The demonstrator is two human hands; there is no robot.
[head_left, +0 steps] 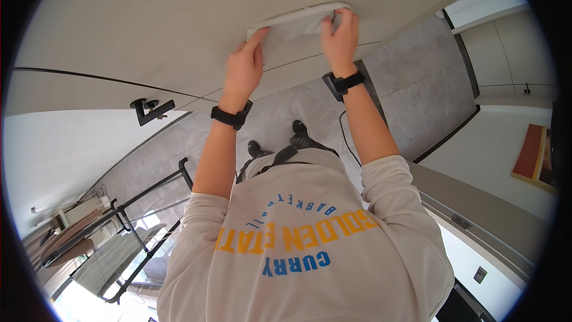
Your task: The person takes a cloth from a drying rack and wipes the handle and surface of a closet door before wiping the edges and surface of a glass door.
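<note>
— Where is the white cloth (296,27) held?
— In front of the pale wall (179,24); whether the wall is touched cannot be told.
— And its long axis?
— Laid sideways, the right end tilted higher in view.
— The fingers?
— Clamped on it: the left end is gripped by the left hand (243,70), the right by the right hand (341,40).

White cloth (293,28): looks folded, thick pale edge along the top, wrinkled toward the right. Spread wide against the beige panel (179,18), right end higher.
</note>
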